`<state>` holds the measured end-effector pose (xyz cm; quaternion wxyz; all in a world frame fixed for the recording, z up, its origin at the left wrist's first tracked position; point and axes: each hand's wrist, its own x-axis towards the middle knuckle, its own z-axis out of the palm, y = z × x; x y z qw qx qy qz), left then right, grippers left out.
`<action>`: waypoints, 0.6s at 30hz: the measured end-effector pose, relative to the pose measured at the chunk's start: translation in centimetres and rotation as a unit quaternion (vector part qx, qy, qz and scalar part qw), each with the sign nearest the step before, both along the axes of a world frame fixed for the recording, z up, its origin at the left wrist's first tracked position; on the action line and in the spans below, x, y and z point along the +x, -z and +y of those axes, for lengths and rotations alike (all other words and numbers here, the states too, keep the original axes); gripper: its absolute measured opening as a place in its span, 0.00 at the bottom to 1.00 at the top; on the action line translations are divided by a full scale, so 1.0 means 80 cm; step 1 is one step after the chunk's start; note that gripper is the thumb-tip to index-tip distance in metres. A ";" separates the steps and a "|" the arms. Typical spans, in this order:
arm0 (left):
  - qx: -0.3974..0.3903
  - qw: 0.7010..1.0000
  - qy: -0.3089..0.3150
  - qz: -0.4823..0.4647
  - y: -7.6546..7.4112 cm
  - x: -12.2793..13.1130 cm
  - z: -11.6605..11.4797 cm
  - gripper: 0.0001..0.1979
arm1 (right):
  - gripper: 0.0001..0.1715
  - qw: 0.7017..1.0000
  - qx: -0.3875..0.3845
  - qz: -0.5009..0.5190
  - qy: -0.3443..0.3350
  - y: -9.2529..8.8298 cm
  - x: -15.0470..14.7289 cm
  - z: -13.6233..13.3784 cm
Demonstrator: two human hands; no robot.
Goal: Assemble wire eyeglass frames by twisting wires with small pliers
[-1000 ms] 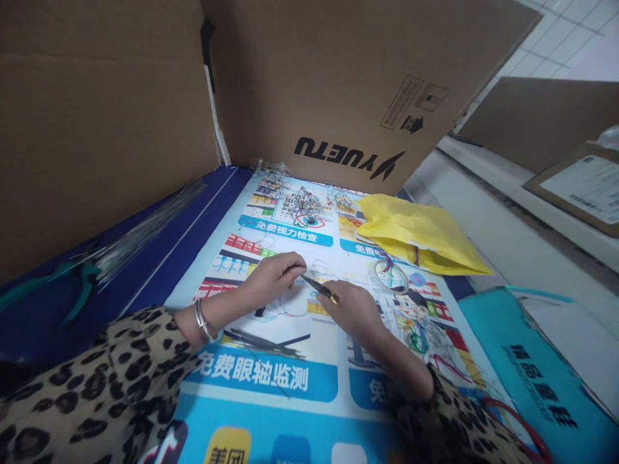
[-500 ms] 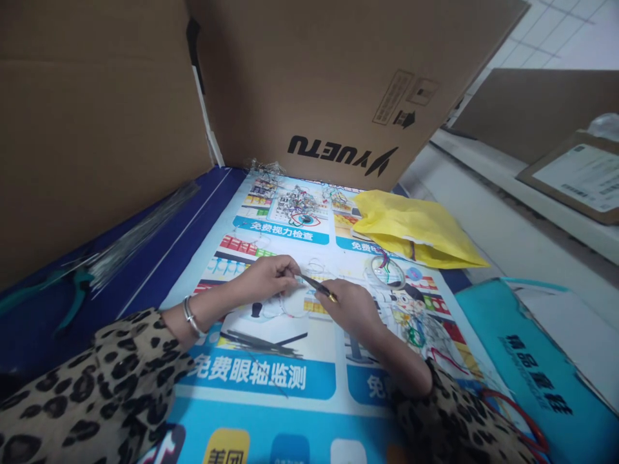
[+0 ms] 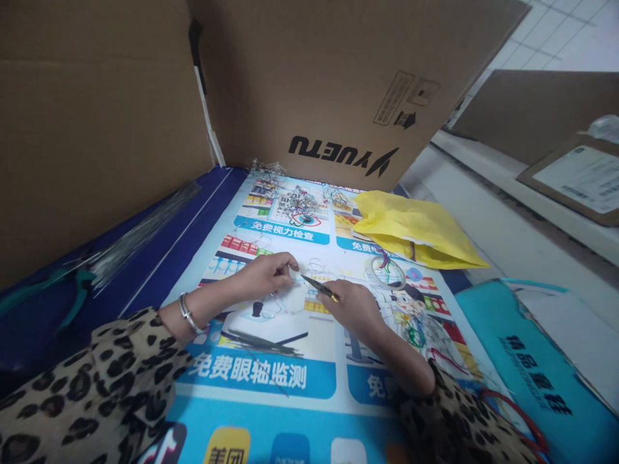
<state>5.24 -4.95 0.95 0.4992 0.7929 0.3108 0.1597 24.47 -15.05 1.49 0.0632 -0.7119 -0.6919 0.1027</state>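
Observation:
My left hand [image 3: 271,276] is closed in a pinch, thumb against fingertips, on a thin wire [image 3: 271,316] that loops below it and is hard to make out. In my right hand [image 3: 352,308] is a slim, dark, pointed metal tool [image 3: 316,285] with a gold-coloured part near the fingers. Its tip points at my left fingertips, with a small gap between. Beneath the hands, several dark thin strips [image 3: 264,345] lie on the printed sheet [image 3: 271,409].
Tangled wire pieces [image 3: 300,201] lie at the back. Right of them are a yellow bag [image 3: 416,225], a clear tape roll [image 3: 387,273] and a teal box [image 3: 536,367]. Straight wires [image 3: 145,225] and teal-handled pliers [image 3: 72,303] lie left. Cardboard [image 3: 309,77] walls the back.
The tool's tip has drawn slightly away from my left fingertips, opening a small gap. My left hand has shifted a little, its fingertips slightly higher.

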 end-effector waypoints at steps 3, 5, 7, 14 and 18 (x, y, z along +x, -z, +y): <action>-0.009 1.000 -0.004 -0.001 0.000 0.001 0.001 0.08 | 0.13 1.000 -0.001 -0.001 0.003 -0.001 -0.001 0.000; -0.022 1.000 -0.002 -0.002 -0.003 0.002 0.000 0.08 | 0.13 1.000 0.003 0.001 0.004 -0.001 -0.001 -0.001; -0.047 0.999 0.002 0.002 -0.008 0.003 -0.002 0.07 | 0.12 1.000 0.008 0.005 0.006 0.000 -0.002 -0.001; -0.178 0.983 -0.037 0.009 -0.016 0.007 -0.012 0.12 | 0.12 0.999 0.025 0.018 0.022 0.000 -0.009 -0.002; -0.217 0.975 -0.038 -0.010 -0.008 0.007 -0.011 0.14 | 0.11 0.999 0.022 0.034 0.027 -0.003 -0.013 -0.002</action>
